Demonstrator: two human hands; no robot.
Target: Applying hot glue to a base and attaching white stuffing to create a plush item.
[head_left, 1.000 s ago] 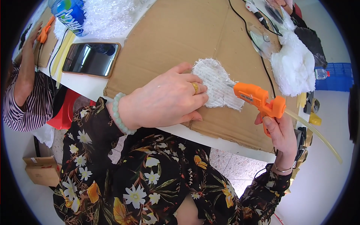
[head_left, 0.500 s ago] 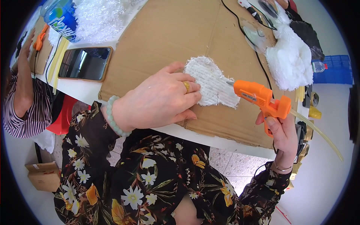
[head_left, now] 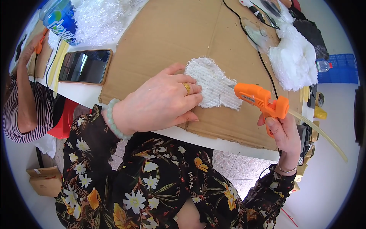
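White, ribbed fabric (head_left: 213, 86) with frayed edges lies on the brown cardboard (head_left: 164, 42). The left hand (head_left: 160, 101) rests over its left edge, fingers loosely spread; the right hand (head_left: 285, 131) is wrapped around an orange glue gun (head_left: 257, 95), the tip at the fabric's right side, though whether they touch I can't tell. Gluing seems the step in hand; the next move calls for holding the piece flat and the nozzle steady.

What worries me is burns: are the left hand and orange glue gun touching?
Apart: the head view shows the white piece exposed between left hand and orange glue gun.
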